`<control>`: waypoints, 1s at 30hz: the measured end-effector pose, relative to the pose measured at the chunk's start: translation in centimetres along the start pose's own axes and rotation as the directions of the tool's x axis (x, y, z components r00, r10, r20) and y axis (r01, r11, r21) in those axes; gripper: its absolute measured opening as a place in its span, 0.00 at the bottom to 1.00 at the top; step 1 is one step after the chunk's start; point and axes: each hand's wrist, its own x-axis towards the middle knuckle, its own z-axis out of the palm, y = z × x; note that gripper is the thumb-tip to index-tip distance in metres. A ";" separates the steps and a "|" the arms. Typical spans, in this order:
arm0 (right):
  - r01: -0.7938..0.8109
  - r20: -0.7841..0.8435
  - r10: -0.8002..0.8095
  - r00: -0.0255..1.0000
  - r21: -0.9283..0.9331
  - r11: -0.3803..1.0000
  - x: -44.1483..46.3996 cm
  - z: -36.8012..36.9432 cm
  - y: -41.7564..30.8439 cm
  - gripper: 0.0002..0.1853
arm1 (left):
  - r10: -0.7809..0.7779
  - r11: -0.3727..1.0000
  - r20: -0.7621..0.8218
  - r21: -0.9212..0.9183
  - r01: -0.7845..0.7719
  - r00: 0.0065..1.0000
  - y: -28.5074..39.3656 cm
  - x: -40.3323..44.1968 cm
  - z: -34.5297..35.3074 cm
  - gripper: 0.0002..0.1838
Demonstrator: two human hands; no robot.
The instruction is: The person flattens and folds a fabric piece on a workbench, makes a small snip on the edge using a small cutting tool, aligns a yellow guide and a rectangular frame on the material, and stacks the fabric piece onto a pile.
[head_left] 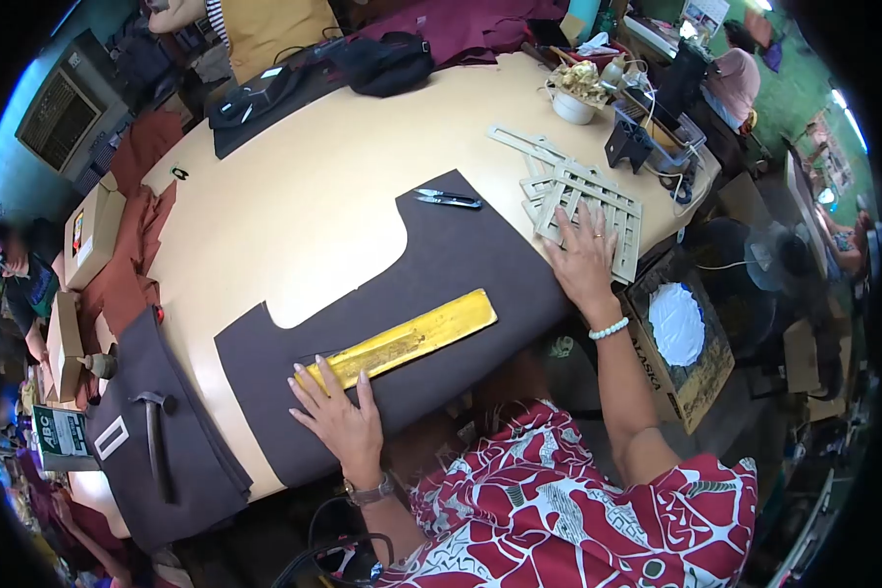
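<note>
A dark cut piece of cloth (363,323) lies flat on the pale table (294,211). My left hand (341,416), fingers spread, rests on the cloth and touches the lower left end of a long yellow tool or bar (416,338). My right hand (583,257) lies with spread fingers on a stack of slotted, pale templates (617,211) at the cloth's right edge. Small thread snips (449,199) lie on the cloth's upper corner.
A hammer (157,446) sits on folded dark cloth (181,421) at the left. Rust cloth (137,265) and boxes (93,230) are beyond. A white pot (571,108) and bins stand at the upper right. Other people are in the background.
</note>
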 end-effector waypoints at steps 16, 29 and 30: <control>0.023 -0.079 -0.021 0.997 0.031 0.999 3.2 0.2 -0.8 0.25 | -0.058 0.996 -0.103 -0.080 0.050 0.993 0.0 -0.1 0.2 0.36; 0.212 0.167 -0.226 0.960 0.097 0.972 -1.7 0.0 0.5 0.25 | 0.024 0.997 -0.029 -0.079 -0.026 0.999 4.1 0.3 0.5 0.38; 0.218 0.164 -0.228 0.960 0.077 0.973 -1.4 -0.2 1.0 0.25 | 0.040 0.992 -0.017 -0.120 -0.041 0.999 4.6 0.3 0.2 0.38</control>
